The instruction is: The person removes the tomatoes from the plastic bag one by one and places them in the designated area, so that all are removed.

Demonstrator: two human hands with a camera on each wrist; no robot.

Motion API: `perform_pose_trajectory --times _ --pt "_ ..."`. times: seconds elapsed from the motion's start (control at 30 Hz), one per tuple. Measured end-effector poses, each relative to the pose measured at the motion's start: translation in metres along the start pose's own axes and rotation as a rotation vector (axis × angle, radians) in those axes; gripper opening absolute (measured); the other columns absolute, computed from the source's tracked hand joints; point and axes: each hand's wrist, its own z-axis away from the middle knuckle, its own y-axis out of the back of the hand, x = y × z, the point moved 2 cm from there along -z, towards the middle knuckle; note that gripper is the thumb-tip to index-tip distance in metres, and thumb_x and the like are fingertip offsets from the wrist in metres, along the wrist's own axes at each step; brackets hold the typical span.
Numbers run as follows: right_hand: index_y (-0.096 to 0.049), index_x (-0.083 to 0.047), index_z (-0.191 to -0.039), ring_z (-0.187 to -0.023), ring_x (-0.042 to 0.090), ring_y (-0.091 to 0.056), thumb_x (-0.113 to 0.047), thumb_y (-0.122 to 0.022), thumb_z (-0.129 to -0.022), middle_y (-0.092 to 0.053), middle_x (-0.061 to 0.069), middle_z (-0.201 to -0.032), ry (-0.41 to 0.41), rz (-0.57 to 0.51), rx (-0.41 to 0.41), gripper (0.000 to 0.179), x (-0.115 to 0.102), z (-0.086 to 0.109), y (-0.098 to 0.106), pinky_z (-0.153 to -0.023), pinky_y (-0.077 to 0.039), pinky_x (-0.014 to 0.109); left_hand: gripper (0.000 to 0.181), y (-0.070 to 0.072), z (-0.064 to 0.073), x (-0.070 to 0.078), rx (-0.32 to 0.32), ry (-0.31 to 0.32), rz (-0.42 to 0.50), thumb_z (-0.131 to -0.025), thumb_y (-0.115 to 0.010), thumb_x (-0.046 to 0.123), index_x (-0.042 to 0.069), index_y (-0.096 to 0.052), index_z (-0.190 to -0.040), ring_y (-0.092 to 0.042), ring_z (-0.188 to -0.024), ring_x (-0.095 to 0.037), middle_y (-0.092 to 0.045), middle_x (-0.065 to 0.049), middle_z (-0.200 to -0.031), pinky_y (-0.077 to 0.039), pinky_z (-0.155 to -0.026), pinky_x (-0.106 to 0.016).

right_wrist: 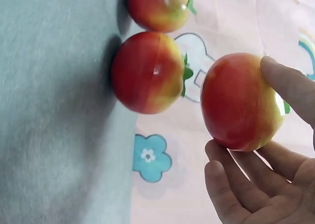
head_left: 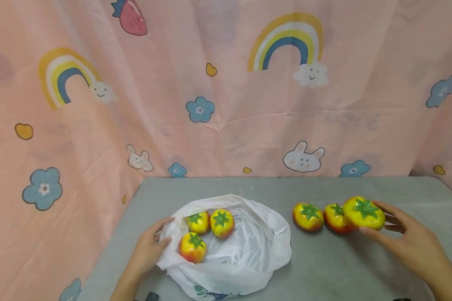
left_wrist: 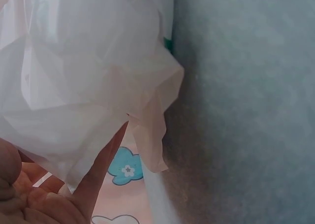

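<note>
My right hand (head_left: 414,238) grips a yellow-and-red toy tomato (head_left: 363,213) with a green star-shaped top. In the right wrist view this tomato (right_wrist: 241,102) is off the table, between the thumb and the fingers. Just left of it, two more toy tomatoes (head_left: 308,217) (head_left: 338,219) sit side by side on the table. A white plastic bag (head_left: 248,274) lies with its mouth spread wide, and three toy tomatoes (head_left: 193,248) are inside, toward its left. My left hand (head_left: 147,246) holds the bag's left rim, its fingers partly hidden by the plastic (left_wrist: 64,71).
The grey table (head_left: 324,267) runs back to a pink curtain (head_left: 241,142) printed with rainbows, rabbits and flowers. The curtain also hangs along the left side. A small dark object (head_left: 152,297) shows at the bottom edge near the left wrist.
</note>
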Motion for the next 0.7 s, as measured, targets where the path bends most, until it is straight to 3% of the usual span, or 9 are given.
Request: perform_pose_trajectory --times 0.47,0.57,0.7 --pt "-0.023 0.005 -0.153 -0.11 0.061 -0.048 -0.054 -0.062 -0.093 -0.033 0.044 -0.144 -0.048 -0.003 0.002 0.094 0.021 -0.008 0.002 -0.078 -0.05 0.067 0.055 0.0 0.002 0.0 0.003 0.01 -0.001 -0.092 -0.066 0.005 0.023 -0.053 -0.143 -0.056 -0.127 -0.048 -0.047 -0.022 -0.15 -0.056 -0.094 -0.052" --pt "-0.021 0.007 -0.153 -0.111 0.062 -0.046 -0.056 -0.06 -0.093 -0.029 0.045 -0.145 -0.085 0.01 -0.018 0.096 0.024 -0.009 0.001 -0.079 -0.05 0.067 0.055 0.0 0.001 -0.001 0.007 0.0 -0.01 -0.093 -0.066 0.005 0.023 -0.053 -0.143 -0.056 -0.126 -0.048 -0.047 -0.022 -0.15 -0.055 -0.095 -0.054" --pt "-0.022 0.009 -0.152 -0.113 0.064 -0.047 -0.056 -0.06 -0.093 -0.029 0.047 -0.144 -0.077 0.022 -0.039 0.096 0.03 -0.01 0.0 -0.077 -0.053 0.065 0.054 -0.001 0.0 -0.001 0.012 -0.022 -0.019 -0.093 -0.066 0.005 0.023 -0.054 -0.142 -0.057 -0.125 -0.049 -0.049 -0.023 -0.149 -0.055 -0.095 -0.055"
